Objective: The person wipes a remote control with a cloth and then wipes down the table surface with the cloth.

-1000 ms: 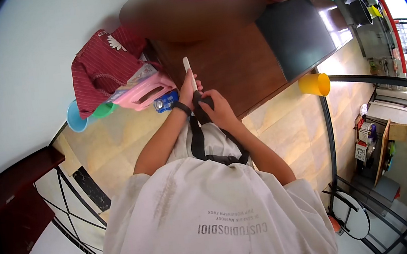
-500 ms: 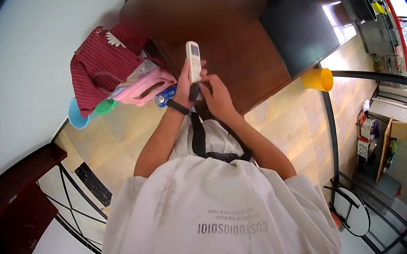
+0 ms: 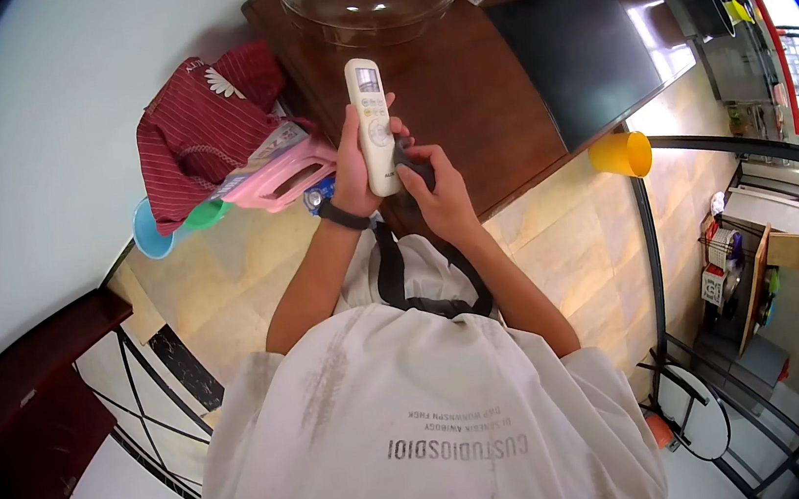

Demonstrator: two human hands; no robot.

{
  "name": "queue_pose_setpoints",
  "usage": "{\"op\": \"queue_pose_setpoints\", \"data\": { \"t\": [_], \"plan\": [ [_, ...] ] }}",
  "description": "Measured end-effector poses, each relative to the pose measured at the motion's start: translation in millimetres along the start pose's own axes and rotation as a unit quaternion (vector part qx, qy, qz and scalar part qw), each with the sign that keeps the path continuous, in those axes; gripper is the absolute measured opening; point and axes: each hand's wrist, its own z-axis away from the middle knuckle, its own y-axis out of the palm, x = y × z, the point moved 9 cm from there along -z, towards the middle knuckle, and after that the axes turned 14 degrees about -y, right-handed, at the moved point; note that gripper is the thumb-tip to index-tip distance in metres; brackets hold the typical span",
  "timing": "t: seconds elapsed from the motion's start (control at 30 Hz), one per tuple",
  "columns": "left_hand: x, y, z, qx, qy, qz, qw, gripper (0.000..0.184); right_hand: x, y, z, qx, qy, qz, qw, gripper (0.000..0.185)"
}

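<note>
My left hand (image 3: 354,169) is wrapped round a white remote control (image 3: 375,134), its small screen and buttons facing up. Beside the lower end of the remote, my right hand (image 3: 440,191) pinches a dark cloth (image 3: 415,166), with fingers bent. Both hands are close together over the near edge of the brown wooden table (image 3: 441,97). A black band (image 3: 345,216) circles my left wrist. Whether the cloth touches the remote's side is hard to tell.
A clear jar (image 3: 371,1) with a purple lid stands at the table's back, near a black mat (image 3: 575,57). Left are a red striped cloth (image 3: 204,134), a pink plastic item (image 3: 283,179) and a blue tub (image 3: 151,228). A yellow bin (image 3: 621,156) is right.
The remote has turned from edge-on to face-up and moved up and slightly left with my left hand. My right hand has shifted slightly right, and the dark cloth is now beside the remote.
</note>
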Motion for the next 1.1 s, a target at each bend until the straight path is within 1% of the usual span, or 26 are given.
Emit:
{"op": "queue_pose_setpoints", "data": {
  "t": [0.03,0.1,0.13,0.17,0.2,0.23,0.27,0.33,0.4,0.43,0.5,0.53,0.57,0.63,0.67,0.7,0.77,0.83,0.9,0.93,0.97,1.0,1.03,1.07,1.1],
  "plan": [
    [-1.7,-0.1,1.5,-0.006,0.004,0.013,1.000,0.058,3.0,-1.4,0.5,0.001,-0.002,-0.001,1.000,0.026],
    [-3.4,-6.0,0.9,-0.002,0.010,0.006,1.000,0.055,19.1,3.6,1.5,0.048,-0.076,0.038,0.995,0.021],
    [-3.4,-8.4,1.0,0.005,0.011,0.001,1.000,0.052,19.3,6.8,0.4,0.050,-0.076,0.037,0.995,0.021],
    [-3.2,-10.3,2.1,0.005,0.011,0.001,1.000,0.052,26.0,10.3,-3.1,0.049,-0.116,0.060,0.990,0.019],
    [1.4,-12.7,2.4,-0.004,-0.011,-0.009,1.000,0.051,32.4,12.8,-6.1,0.048,-0.155,0.084,0.983,0.017],
    [6.1,-14.3,2.6,-0.013,-0.033,-0.020,0.999,0.049,33.7,13.7,-9.6,0.048,-0.155,0.085,0.983,0.017],
    [7.9,-12.4,3.3,-0.014,-0.044,0.007,0.999,0.051,35.0,12.3,-13.8,0.036,-0.145,0.079,0.986,0.016],
    [4.0,-12.2,7.5,-0.024,-0.039,-0.013,0.999,0.051,39.6,15.3,-8.3,0.024,-0.133,0.070,0.988,0.015],
    [-3.5,-5.3,9.4,-0.027,-0.018,-0.047,0.998,0.052,58.1,28.7,9.3,0.078,-0.197,0.100,0.972,0.013],
    [-2.4,-9.8,9.1,-0.027,-0.018,-0.046,0.998,0.052,56.5,28.3,6.5,0.079,-0.197,0.100,0.972,0.013],
    [10.2,-7.0,7.5,0.022,-0.080,-0.052,0.995,0.051,54.0,22.4,-8.5,0.054,-0.208,0.105,0.971,0.013],
    [10.5,-10.2,6.5,-0.005,-0.059,-0.050,0.997,0.051,52.1,16.7,-15.2,0.030,-0.182,0.094,0.978,0.013],
    [10.5,-7.9,10.7,-0.008,-0.061,-0.049,0.997,0.051,52.0,17.6,-9.2,0.031,-0.178,0.093,0.979,0.013],
    [-2.6,-1.3,13.9,-0.011,-0.027,-0.082,0.996,0.051,56.3,25.0,3.8,0.063,-0.193,0.121,0.972,0.012],
    [-7.5,1.6,15.8,-0.019,-0.022,-0.044,0.999,0.049,61.4,30.6,15.0,0.097,-0.204,0.124,0.966,0.012],
    [-9.7,0.0,12.6,-0.016,-0.022,-0.044,0.999,0.049,60.8,29.2,12.5,0.096,-0.205,0.126,0.966,0.012],
    [-10.6,1.6,11.4,-0.005,-0.018,-0.125,0.992,0.048,62.0,32.1,13.0,0.122,-0.216,0.180,0.952,0.012],
    [-15.7,8.3,11.4,-0.020,-0.005,-0.104,0.994,0.049,63.9,33.2,9.4,0.113,-0.218,0.171,0.954,0.012],
    [-19.4,17.7,10.3,0.027,0.004,-0.122,0.992,0.051,62.6,26.5,4.5,0.061,-0.208,0.146,0.965,0.016],
    [-11.8,19.8,11.3,0.056,-0.028,-0.091,0.994,0.052,63.5,26.3,-2.8,0.062,-0.210,0.145,0.965,0.016],
    [-3.0,20.7,10.7,0.050,-0.032,-0.079,0.995,0.053,64.7,13.9,-13.1,0.008,-0.200,0.136,0.970,0.016],
    [0.8,19.8,10.0,0.073,-0.028,-0.011,0.997,0.058,64.8,2.1,-18.6,-0.046,-0.191,0.128,0.972,0.016],
    [2.5,18.9,10.9,0.096,-0.026,0.055,0.994,0.062,64.8,1.9,-17.4,-0.047,-0.192,0.127,0.972,0.016],
    [0.6,24.9,16.4,0.095,-0.028,0.054,0.994,0.062,63.5,7.1,-12.8,-0.019,-0.188,0.121,0.974,0.017],
    [-3.9,30.1,21.3,0.055,-0.033,0.023,0.998,0.063,61.8,11.9,-7.1,0.009,-0.186,0.116,0.976,0.017]
  ]
}}
